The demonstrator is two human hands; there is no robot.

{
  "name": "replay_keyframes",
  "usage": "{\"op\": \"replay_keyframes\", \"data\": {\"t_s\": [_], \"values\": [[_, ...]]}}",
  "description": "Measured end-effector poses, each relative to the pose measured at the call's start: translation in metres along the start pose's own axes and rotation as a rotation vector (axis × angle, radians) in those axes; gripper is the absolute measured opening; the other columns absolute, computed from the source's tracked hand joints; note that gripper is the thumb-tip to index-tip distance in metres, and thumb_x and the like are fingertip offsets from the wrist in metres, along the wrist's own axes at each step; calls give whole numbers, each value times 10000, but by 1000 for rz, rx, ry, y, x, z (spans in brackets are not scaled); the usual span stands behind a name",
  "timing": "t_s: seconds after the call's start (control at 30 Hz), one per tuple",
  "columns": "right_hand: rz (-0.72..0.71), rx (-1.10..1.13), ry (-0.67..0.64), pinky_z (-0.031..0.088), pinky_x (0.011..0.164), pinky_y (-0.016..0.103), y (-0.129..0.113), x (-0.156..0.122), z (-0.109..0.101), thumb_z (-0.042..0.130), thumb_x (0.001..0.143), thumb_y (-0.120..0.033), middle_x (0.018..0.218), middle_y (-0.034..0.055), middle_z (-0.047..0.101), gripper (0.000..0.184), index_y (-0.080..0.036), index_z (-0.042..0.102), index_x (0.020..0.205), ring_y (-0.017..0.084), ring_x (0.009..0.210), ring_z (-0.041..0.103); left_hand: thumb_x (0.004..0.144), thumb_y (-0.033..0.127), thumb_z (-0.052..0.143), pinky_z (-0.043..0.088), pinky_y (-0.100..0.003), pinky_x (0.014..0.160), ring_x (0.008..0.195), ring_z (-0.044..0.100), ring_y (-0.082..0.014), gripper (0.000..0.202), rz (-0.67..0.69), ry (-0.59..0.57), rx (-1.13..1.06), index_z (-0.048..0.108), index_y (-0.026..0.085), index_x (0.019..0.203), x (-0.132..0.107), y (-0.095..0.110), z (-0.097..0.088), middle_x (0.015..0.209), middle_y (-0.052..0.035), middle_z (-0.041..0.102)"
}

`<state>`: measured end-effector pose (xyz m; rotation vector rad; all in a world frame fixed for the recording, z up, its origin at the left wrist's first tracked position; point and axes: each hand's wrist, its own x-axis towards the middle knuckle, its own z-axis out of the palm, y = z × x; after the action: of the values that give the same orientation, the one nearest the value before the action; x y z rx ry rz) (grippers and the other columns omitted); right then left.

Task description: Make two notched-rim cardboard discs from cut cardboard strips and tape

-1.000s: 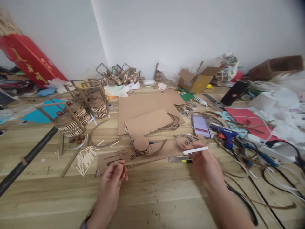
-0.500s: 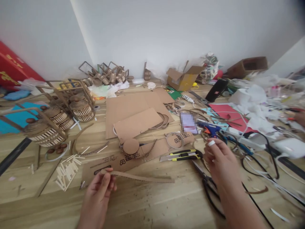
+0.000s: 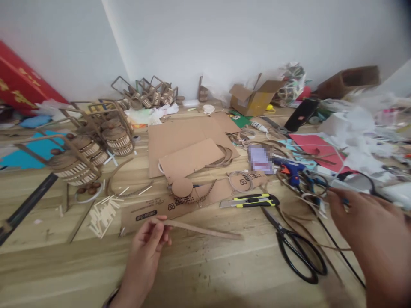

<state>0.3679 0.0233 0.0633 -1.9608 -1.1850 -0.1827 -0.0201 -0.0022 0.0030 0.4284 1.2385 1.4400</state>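
My left hand [image 3: 149,244] pinches one end of a thin brown cardboard strip [image 3: 205,231] between thumb and fingers. The strip points right, just above the wooden table. At the right edge my right hand [image 3: 366,226] is smeared by motion, so its grip is unclear. Its fingertips are near some blue-handled tools and a curled white scrap [image 3: 313,199]. Left of that hand lie black-handled scissors [image 3: 298,248], a yellow-and-black utility knife [image 3: 250,200] and a blue glue gun [image 3: 293,169]. A round cardboard disc [image 3: 182,187] rests on a printed cardboard strip [image 3: 141,211].
Small lidded baskets [image 3: 75,164] with tall handles stand at left. Several pale sticks [image 3: 104,216] lie in front of them. Flat cardboard sheets [image 3: 180,128] cover the middle, with an open carton [image 3: 253,98] behind. Red paper [image 3: 314,147], white wrapping and cables crowd the right side.
My right hand has moved right, away from the scissors, which now show more fully. My left hand keeps the cardboard strip. The view has shifted a little.
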Motion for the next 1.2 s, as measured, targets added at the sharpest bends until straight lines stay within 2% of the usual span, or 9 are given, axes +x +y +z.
{"op": "replay_keyframes", "data": {"t_s": [0.03,0.1,0.2,0.33,0.53,0.77,0.9,1.07,1.2], "values": [[-71,-20,-2,59,1067,651,-11,-13,5,616,723,-360,772,126,682,137,-260,673,651,424,1053,583,423,470,954,466,-193,470,521,517,-92,503,3,-16,4,722,163,746,0,-1,1,595,9,626],[-420,-9,-140,214,1060,635,-41,-45,18,506,859,-456,927,154,732,304,-236,716,843,392,1053,622,447,477,946,459,-197,471,514,513,-91,501,7,-58,15,720,163,766,-1,-2,1,596,12,623],[-773,212,-445,211,1107,588,-89,-96,42,522,934,-423,967,47,764,219,-301,693,997,295,1075,651,502,492,925,449,-201,480,523,513,-96,492,18,-126,52,716,160,800,-4,-6,1,608,13,619],[-789,353,-675,223,1118,540,-124,-134,66,603,922,-336,957,27,763,116,-273,673,991,250,1087,649,614,524,867,433,-206,513,545,522,-104,464,37,-207,108,709,154,847,-7,-12,-2,617,10,607],[-822,361,-770,303,1072,488,-121,-129,73,580,936,-250,833,-3,732,102,-273,679,930,184,852,670,712,537,801,438,-233,561,563,559,-126,441,32,-291,197,704,157,914,-8,-20,-5,634,-11,633],[-796,296,-728,328,1025,500,-97,-113,87,512,955,-264,792,1,717,182,-269,675,874,189,775,662,731,560,760,443,-242,532,573,551,-136,457,189,-104,234,665,165,940,6,2,-5,723,-34,671],[-842,271,-747,294,1052,527,-88,-112,93,515,955,-249,769,-14,698,186,-278,683,882,187,771,666,835,480,655,480,-316,677,709,609,-201,307,316,-171,652,698,185,908,28,26,9,831,-77,710],[-943,238,-839,279,1106,529,-90,-119,92,520,940,-174,733,-31,658,203,-273,687,878,164,747,666,833,337,688,405,-427,865,938,568,-317,158,790,-163,1395,694,180,851,62,31,49,913,-136,703],[-972,194,-846,296,1119,542,-91,-124,92,545,910,-129,703,-40,640,206,-257,675,814,153,700,666,763,358,790,383,-456,836,931,518,-357,250,806,-113,1627,670,142,801,75,18,69,828,-180,674]]}}
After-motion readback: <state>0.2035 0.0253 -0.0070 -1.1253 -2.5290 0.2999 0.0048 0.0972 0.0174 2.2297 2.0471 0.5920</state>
